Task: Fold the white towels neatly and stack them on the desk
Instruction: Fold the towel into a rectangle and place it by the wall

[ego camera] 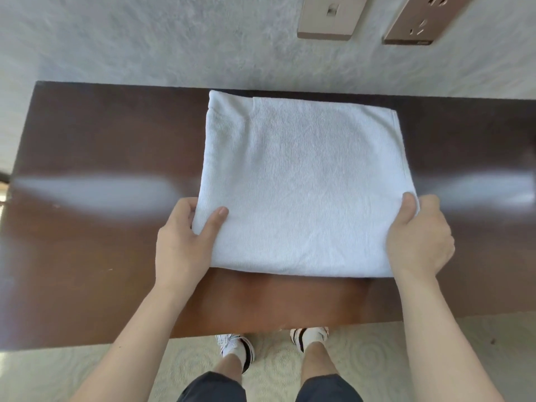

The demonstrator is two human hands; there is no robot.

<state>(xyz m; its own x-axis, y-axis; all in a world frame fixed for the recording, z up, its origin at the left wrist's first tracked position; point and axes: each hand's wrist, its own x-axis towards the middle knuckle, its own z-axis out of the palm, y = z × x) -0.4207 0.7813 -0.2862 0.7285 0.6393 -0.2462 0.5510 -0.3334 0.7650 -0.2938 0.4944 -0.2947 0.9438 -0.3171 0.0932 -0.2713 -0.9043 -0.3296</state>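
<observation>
A white towel (301,184), folded into a thick rectangle, lies flat on the dark brown desk (95,158) and reaches nearly to the desk's far edge. A lower layer sticks out at its far left corner. My left hand (182,242) grips the near left corner, thumb on top and fingers tucked under the edge. My right hand (417,239) grips the near right corner the same way, thumb lying on the cloth. The towel's near folded edge runs straight between my two hands.
The glossy desk stands against a pale textured wall (174,44) with two metal-coloured socket plates (330,17) (417,20) above it. Bare desk surface stretches left and right of the towel. Below the near edge are pale patterned carpet (377,352) and my feet.
</observation>
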